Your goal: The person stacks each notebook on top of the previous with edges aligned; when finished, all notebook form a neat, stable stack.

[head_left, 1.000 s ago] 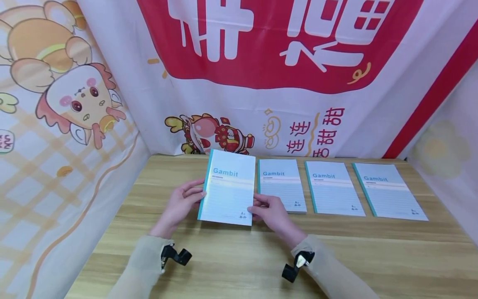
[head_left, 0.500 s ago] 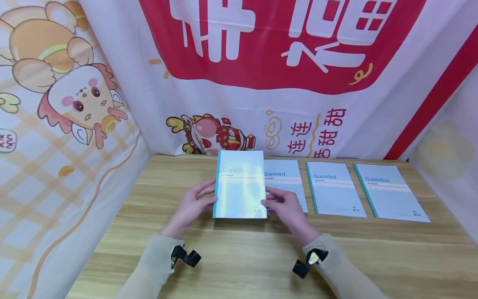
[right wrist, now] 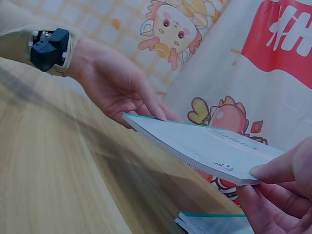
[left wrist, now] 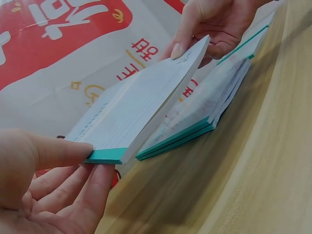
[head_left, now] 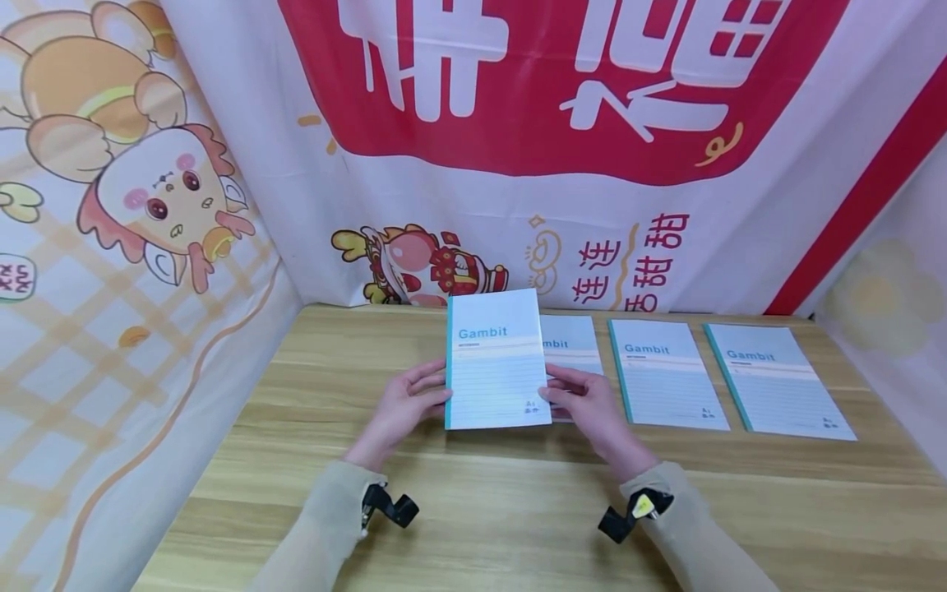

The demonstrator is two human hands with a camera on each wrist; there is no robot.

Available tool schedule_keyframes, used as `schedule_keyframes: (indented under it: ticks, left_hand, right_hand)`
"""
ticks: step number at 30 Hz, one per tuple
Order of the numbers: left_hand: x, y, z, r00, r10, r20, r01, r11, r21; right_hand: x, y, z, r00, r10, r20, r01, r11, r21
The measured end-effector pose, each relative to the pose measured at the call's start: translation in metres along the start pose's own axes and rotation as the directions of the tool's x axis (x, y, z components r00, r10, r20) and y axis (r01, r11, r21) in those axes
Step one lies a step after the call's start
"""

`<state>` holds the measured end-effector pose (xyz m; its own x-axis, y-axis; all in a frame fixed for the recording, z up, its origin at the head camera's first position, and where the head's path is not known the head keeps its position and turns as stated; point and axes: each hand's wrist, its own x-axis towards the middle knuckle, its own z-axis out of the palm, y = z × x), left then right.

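Note:
Both hands hold a pale blue notebook [head_left: 496, 362] marked "Gambit", raised above the table and tilted. My left hand [head_left: 405, 409] pinches its teal spine, thumb on the cover and fingers beneath, as the left wrist view shows. On the opposite edge, close to the lower corner, my right hand [head_left: 589, 411] pinches it the same way. Partly hidden behind it lies a small stack of matching notebooks [left wrist: 190, 119], with two teal spines showing in the left wrist view. In the right wrist view, the held notebook [right wrist: 195, 146] is clear of the tabletop.
Two more spots on the wooden table [head_left: 503, 510] bear the same kind of notebook: one in the middle right [head_left: 669, 378] and one farther right [head_left: 780, 382]. A printed cloth [head_left: 444, 205] hangs behind the table, another patterned cloth [head_left: 148, 345] along its left side.
Both hands have carried the notebook to the right, so it now covers part of the stack behind it. Its tilt has shifted slightly. The notebooks on the table stay put.

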<state>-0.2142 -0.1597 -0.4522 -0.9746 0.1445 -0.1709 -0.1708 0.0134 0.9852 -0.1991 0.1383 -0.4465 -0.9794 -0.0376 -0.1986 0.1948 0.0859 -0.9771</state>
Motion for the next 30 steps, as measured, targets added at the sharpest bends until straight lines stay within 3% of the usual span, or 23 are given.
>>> schedule_keyframes:
  ticks: [6,15,30]
  left_hand:
    - [0.005,-0.009,0.008,1.000,-0.024,0.007,0.025,0.999,-0.025]
    - [0.009,-0.018,0.021,0.997,-0.037,0.069,0.040,0.998,-0.051]
    - [0.011,-0.019,0.050,0.999,0.010,0.052,-0.009,1.000,-0.017]
  right_hand:
    - [-0.002,-0.002,-0.010,1.000,0.002,0.000,-0.002,1.000,0.000]
    - [-0.004,0.001,-0.025,1.000,0.000,-0.023,0.000,1.000,-0.012]
    - [-0.011,0.003,-0.053,0.997,0.026,-0.075,-0.031,0.997,-0.071]
